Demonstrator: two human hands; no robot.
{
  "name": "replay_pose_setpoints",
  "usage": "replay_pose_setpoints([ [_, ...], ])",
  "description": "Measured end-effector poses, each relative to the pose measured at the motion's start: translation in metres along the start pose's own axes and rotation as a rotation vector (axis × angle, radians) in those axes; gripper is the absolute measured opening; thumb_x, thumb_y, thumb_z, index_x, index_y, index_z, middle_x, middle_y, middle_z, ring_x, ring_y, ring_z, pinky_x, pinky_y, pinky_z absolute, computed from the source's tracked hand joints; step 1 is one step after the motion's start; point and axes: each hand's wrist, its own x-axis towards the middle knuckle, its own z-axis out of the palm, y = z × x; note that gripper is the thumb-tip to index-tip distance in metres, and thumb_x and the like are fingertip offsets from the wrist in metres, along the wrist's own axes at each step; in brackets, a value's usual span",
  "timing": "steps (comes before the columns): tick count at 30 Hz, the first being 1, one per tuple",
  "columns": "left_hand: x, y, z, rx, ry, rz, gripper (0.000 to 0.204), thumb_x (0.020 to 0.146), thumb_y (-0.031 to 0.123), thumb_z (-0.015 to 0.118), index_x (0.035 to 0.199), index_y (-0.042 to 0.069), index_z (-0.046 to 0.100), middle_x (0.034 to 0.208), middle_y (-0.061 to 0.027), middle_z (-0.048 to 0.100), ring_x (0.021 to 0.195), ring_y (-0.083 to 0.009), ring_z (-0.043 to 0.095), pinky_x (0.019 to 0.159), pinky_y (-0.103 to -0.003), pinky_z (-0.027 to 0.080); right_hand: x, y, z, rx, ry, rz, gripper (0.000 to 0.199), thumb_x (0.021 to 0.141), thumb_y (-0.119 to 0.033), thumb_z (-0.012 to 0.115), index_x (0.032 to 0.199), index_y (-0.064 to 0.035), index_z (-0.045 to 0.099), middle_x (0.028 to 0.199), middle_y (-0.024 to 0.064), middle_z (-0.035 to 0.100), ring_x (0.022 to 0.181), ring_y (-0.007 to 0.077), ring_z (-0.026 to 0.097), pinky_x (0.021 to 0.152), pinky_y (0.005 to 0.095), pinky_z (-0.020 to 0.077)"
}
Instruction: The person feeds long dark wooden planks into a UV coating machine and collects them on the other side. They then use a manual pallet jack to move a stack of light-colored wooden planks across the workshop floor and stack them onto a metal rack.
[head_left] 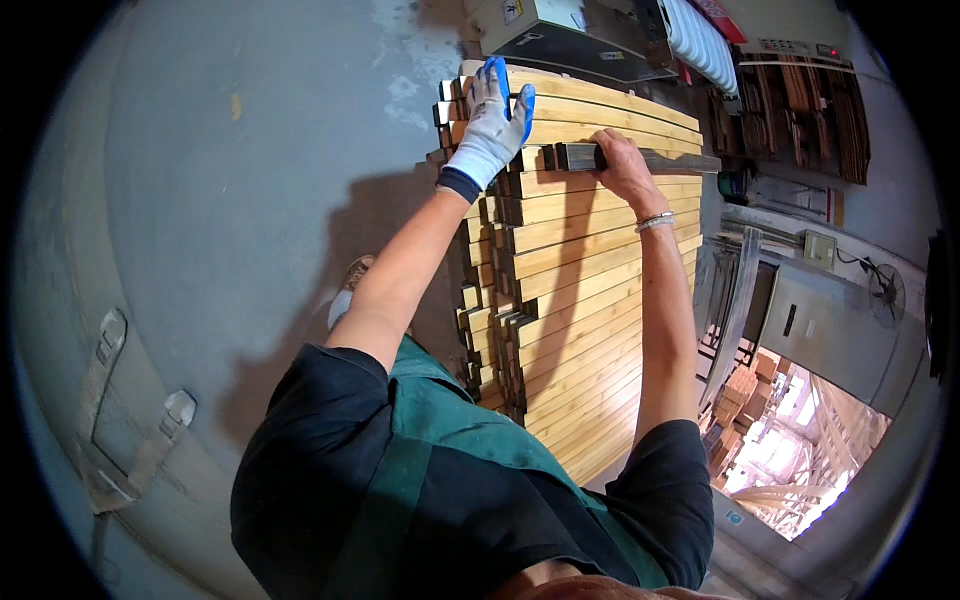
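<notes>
A broad stack of pale wooden strips [590, 232] lies in front of me, its strips side by side with dark edges and uneven left ends. My right hand [624, 168], bare, is closed around a dark strip [680, 161] raised over the top layer, and its fingertips are partly hidden. The strip's left end looks like two dark pieces held together. My left hand [489, 122] wears a light grey glove with blue coating. Its fingers are stretched out and its thumb stands apart, over the stack's far left ends. Whether it touches the strips I cannot tell.
Beyond the stack stands a grey metal cabinet or machine [570, 42]. Dark boards [812, 115] lean at the far right. On the right are a fan [885, 292] and an opening with several cut wood pieces [738, 395] beyond it. Grey floor [230, 150] spreads to the left.
</notes>
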Motion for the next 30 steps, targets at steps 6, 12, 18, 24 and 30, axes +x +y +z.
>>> replay_pose_setpoints([
  [6, -0.003, 0.001, 0.002, -0.045, 0.033, 0.038, 0.068, 0.101, 0.041, 0.053, 0.147, -0.006, 0.036, 0.149, -0.0296, 0.041, 0.141, -0.0452, 0.035, 0.121, -0.050, 0.021, -0.001, 0.010, 0.011, -0.012, 0.066, -0.033, 0.031, 0.068, 0.000, 0.072, 0.097, -0.0052, 0.064, 0.099, 0.0169, 0.064, 0.099, 0.0391, 0.061, 0.087, 0.0456, 0.0497],
  [12, -0.055, 0.022, -0.051, -0.252, -0.141, 0.034, 0.058, 0.107, 0.031, 0.047, 0.153, -0.002, 0.030, 0.157, -0.0218, 0.034, 0.146, -0.0351, 0.032, 0.121, -0.040, 0.023, 0.005, 0.016, 0.015, -0.065, 0.090, -0.034, 0.022, 0.070, -0.009, 0.074, 0.089, -0.0047, 0.064, 0.094, 0.0179, 0.066, 0.095, 0.0396, 0.065, 0.083, 0.0466, 0.0531],
  [18, -0.084, 0.050, -0.108, -0.061, -0.323, 0.121, 0.055, 0.107, 0.024, 0.045, 0.153, -0.004, 0.030, 0.157, -0.0234, 0.034, 0.147, -0.0365, 0.031, 0.121, -0.041, 0.023, 0.003, 0.011, 0.019, -0.120, 0.118, 0.041, 0.017, 0.073, -0.006, 0.072, 0.089, -0.0063, 0.065, 0.095, 0.0125, 0.065, 0.098, 0.0337, 0.065, 0.086, 0.0452, 0.0498],
  [24, -0.087, 0.050, -0.135, -0.042, -0.399, 0.143, 0.053, 0.104, 0.015, 0.049, 0.151, -0.003, 0.033, 0.154, -0.0230, 0.039, 0.143, -0.0361, 0.038, 0.119, -0.042, 0.027, 0.002, 0.003, 0.029, -0.196, 0.268, 0.054, 0.010, 0.088, -0.014, 0.059, 0.097, -0.0119, 0.062, 0.096, 0.0077, 0.064, 0.099, 0.0251, 0.063, 0.090, 0.0426, 0.0447],
  [30, -0.102, 0.043, -0.153, 0.081, -0.423, 0.157, 0.055, 0.100, 0.016, 0.056, 0.149, -0.002, 0.038, 0.149, -0.0259, 0.043, 0.139, -0.0411, 0.042, 0.117, -0.044, 0.032, -0.039, -0.044, -0.004, -0.244, 0.430, 0.127, 0.055, 0.083, -0.011, 0.067, 0.136, -0.0087, 0.049, 0.138, 0.0127, 0.053, 0.133, 0.0338, 0.046, 0.110, 0.0510, 0.0343],
])
